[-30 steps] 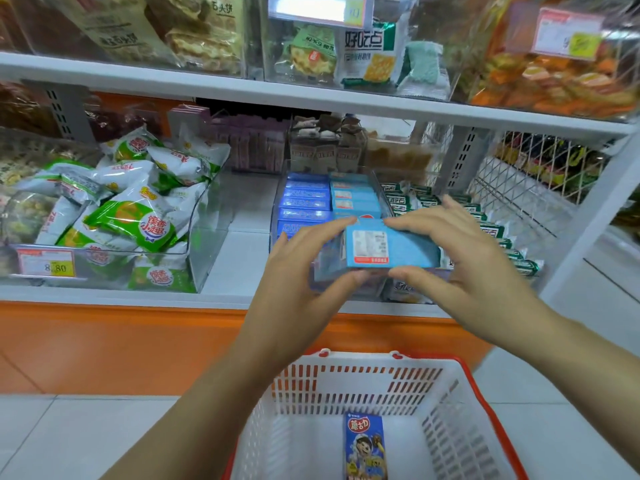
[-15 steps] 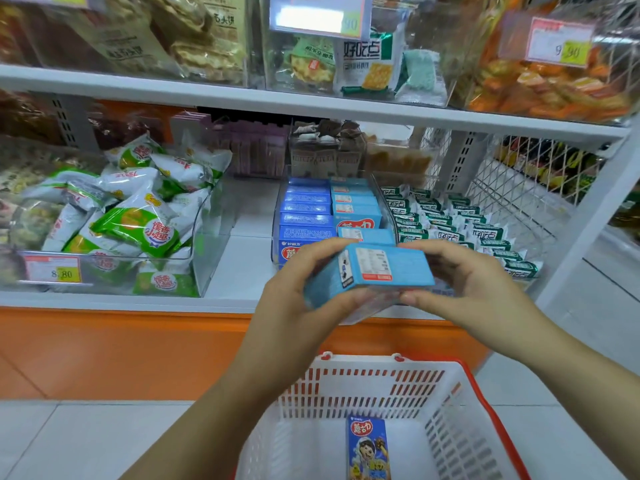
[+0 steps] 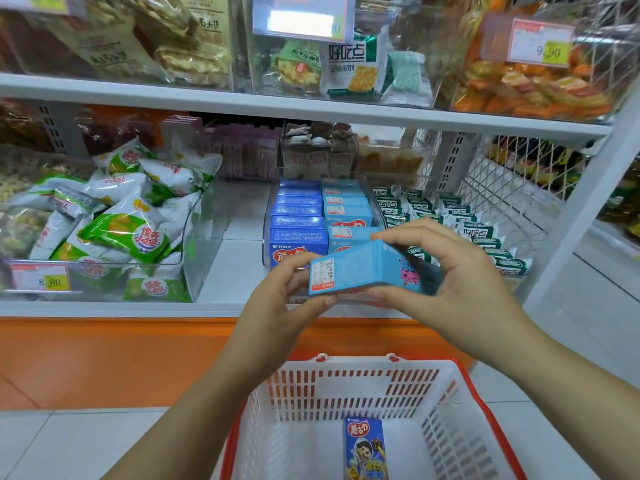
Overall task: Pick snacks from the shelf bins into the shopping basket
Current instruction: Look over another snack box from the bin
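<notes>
I am getting only one view, the wide-angle head camera, so nothing is overlapping with another. It is looking forward and down from head height, facing the shelf [image 3: 311,109] squarely and close. Both forearms are entering from the bottom edge, and the shopping basket [image 3: 363,386] is sitting directly below the lens.

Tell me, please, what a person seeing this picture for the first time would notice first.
Most striking is the light blue box at the centre, held at its ends by the left hand and the right hand. Below it stands the white basket with a red rim, holding one dark blue box.
</notes>
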Tool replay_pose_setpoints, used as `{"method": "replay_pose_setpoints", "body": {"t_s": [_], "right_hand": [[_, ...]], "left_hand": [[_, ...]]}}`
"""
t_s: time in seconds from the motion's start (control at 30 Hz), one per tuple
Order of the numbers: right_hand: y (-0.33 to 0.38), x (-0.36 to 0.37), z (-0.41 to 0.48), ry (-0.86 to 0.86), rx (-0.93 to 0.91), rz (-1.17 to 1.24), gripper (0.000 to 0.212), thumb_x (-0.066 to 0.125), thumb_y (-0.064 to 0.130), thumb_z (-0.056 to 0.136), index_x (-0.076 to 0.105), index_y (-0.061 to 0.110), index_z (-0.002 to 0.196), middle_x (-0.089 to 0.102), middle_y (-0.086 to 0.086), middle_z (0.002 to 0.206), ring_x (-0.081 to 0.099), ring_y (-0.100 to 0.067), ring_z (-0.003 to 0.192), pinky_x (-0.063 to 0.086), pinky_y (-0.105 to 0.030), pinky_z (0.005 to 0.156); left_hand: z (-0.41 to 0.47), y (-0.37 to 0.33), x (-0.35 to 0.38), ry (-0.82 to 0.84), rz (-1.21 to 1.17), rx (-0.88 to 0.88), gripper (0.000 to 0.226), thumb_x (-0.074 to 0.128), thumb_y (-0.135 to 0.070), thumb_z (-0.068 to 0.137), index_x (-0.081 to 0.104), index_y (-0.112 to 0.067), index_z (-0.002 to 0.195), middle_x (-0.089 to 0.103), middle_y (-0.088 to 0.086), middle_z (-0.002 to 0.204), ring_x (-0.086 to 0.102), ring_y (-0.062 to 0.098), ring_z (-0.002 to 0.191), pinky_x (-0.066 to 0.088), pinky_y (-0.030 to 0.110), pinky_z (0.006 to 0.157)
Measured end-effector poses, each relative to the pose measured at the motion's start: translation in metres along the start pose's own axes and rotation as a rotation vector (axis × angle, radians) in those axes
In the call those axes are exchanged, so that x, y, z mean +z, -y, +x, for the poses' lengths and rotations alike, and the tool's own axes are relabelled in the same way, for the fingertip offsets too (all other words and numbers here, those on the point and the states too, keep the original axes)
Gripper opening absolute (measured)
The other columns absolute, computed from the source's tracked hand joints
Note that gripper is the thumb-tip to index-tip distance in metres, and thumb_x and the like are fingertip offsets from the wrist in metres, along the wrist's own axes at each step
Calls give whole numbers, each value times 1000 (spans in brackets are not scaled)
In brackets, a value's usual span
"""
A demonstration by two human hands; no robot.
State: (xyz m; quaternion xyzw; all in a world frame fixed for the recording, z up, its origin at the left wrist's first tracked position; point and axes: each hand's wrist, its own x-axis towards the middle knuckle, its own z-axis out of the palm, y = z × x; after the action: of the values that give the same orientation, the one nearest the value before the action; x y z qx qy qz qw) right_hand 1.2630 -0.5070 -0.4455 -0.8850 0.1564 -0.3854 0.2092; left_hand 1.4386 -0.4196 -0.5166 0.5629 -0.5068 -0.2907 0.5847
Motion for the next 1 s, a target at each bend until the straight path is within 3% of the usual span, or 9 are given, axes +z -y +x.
{"method": "replay_pose_setpoints", "body": {"t_s": [0.1, 0.27, 0.33, 0.43, 0.53, 0.63, 0.8, 0.9, 1.0], "right_hand": [[-8, -8, -2, 60, 104, 26, 58, 82, 19, 71, 51, 40, 116, 55, 30, 113, 49, 21, 104, 37, 0, 85], [-24, -25, -5, 165, 278, 136, 52, 75, 12, 77, 54, 45, 111, 63, 29, 109, 57, 6, 107, 50, -17, 86], [-18, -27, -6, 184, 293, 222, 54, 76, 15, 73, 54, 44, 113, 61, 28, 116, 56, 4, 112, 50, -25, 92], [-3, -27, -5, 189, 288, 353, 62, 75, 27, 62, 51, 45, 117, 63, 24, 119, 56, 2, 116, 51, -27, 93], [12, -23, -5, 161, 254, 325, 67, 79, 34, 55, 50, 48, 115, 63, 29, 115, 58, 7, 106, 50, -17, 87], [20, -12, -7, 118, 164, 71, 72, 89, 44, 53, 50, 54, 113, 55, 39, 115, 57, 5, 93, 45, -10, 82], [20, 2, -9, 60, 65, -67, 70, 67, 65, 58, 48, 47, 123, 57, 37, 107, 58, -2, 91, 46, -10, 78], [22, 2, -7, 28, 91, -17, 55, 74, 63, 58, 58, 49, 109, 60, 36, 104, 58, -3, 89, 46, -8, 70], [12, 2, -3, -6, 297, 280, 37, 74, 48, 60, 63, 45, 96, 67, 27, 98, 64, -11, 81, 54, -22, 68]], "left_hand": [[1, -1, -1, -29, -161, -37, 44, 65, -28, 71, 53, -25, 114, 73, -2, 106, 67, 10, 102, 51, 18, 79], [2, -12, -2, -90, -335, -137, 30, 50, -24, 87, 52, -16, 115, 74, 3, 90, 71, 8, 78, 50, 11, 63], [2, -11, -2, -75, -385, -188, 35, 48, -36, 83, 53, -19, 113, 75, -3, 89, 71, 7, 81, 51, 21, 76], [3, -8, -3, -63, -435, -268, 42, 46, -48, 78, 54, -23, 111, 74, -5, 101, 70, 12, 95, 39, 49, 102], [4, -6, 0, -50, -538, -300, 44, 42, -47, 84, 54, -21, 118, 72, 0, 108, 69, 18, 99, 39, 57, 101], [5, -6, 4, -77, -621, -308, 38, 33, -41, 96, 55, -23, 121, 72, 3, 108, 70, 20, 95, 47, 52, 91], [5, -6, 3, -93, -622, -297, 35, 34, -41, 95, 59, -26, 114, 72, 4, 109, 70, 22, 97, 51, 48, 86], [4, -8, 1, -102, -572, -253, 36, 37, -40, 92, 57, -25, 117, 71, 3, 112, 69, 23, 102, 53, 46, 88], [4, -12, 0, -103, -520, -174, 42, 44, -37, 87, 52, -25, 126, 71, 0, 113, 70, 20, 96, 59, 36, 78]]}}
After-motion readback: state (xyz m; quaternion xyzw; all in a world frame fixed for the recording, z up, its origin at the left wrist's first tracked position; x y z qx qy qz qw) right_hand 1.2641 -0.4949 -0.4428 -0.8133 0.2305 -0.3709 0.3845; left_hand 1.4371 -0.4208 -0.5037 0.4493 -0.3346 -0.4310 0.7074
